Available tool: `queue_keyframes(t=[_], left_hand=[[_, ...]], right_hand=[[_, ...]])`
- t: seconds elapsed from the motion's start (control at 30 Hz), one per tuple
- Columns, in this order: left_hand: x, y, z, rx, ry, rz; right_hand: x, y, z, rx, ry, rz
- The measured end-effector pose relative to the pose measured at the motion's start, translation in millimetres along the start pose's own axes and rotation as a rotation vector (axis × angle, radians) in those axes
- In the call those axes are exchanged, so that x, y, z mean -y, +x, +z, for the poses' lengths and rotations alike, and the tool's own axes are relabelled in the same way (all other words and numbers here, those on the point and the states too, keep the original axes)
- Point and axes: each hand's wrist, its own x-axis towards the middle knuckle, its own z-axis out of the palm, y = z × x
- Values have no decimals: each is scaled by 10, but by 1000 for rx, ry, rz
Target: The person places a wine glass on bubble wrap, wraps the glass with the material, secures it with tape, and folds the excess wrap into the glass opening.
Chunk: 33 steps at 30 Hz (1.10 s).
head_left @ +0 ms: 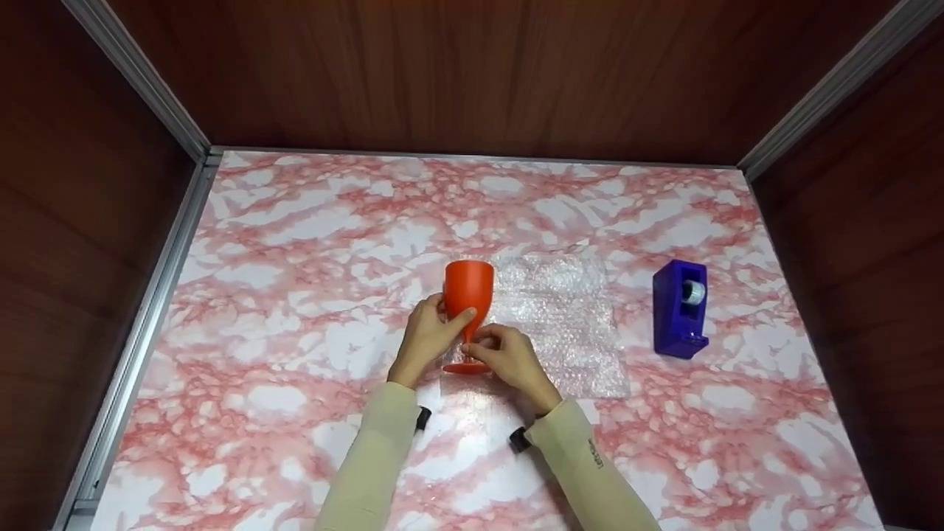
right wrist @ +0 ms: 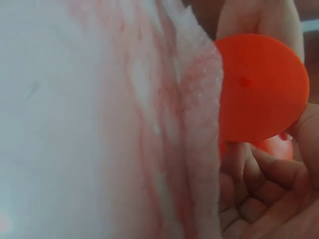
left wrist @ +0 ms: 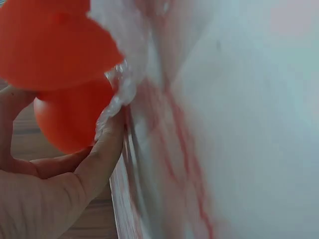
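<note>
An orange plastic goblet (head_left: 469,284) lies over the left edge of a sheet of clear bubble wrap (head_left: 560,324), its base toward me. My left hand (head_left: 428,332) grips the goblet's bowl, thumb on top and fingers round its left side. At the stem, the curled fingers of my right hand (head_left: 515,359) pinch just above the base. In the left wrist view the bubble wrap edge (left wrist: 127,89) bends up beside the goblet (left wrist: 75,119) and touches a fingertip. The round base (right wrist: 264,89) hides part of the right fingers in the right wrist view.
A purple tape dispenser (head_left: 672,310) with a roll of tape stands right of the bubble wrap. The red-and-white marbled tabletop (head_left: 295,310) is bounded by dark wood panels (head_left: 472,74) at the back and both sides.
</note>
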Motion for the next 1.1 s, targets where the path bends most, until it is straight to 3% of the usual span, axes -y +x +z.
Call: queue_keyframes(t=[0.13, 0.27, 0.43, 0.63, 0.83, 1.1], left_hand=[[-28, 0, 3, -32, 17, 0], [-46, -13, -38, -73, 50, -15], [-78, -17, -81, -74, 88, -13], [-111, -32, -66, -69, 152, 0], [-182, -87, -41, -96, 204, 40], [-228, -121, -59, -106, 107, 91]], right_hand=[[-28, -18, -2, -88, -1, -58], [-66, -32, -3, -156, -11, -194], [-74, -7, -32, -184, -41, -325], [-65, 13, -37, -143, -69, -350], [-43, 28, -68, -177, -118, -373], [-116, 27, -122, -176, -108, -397]])
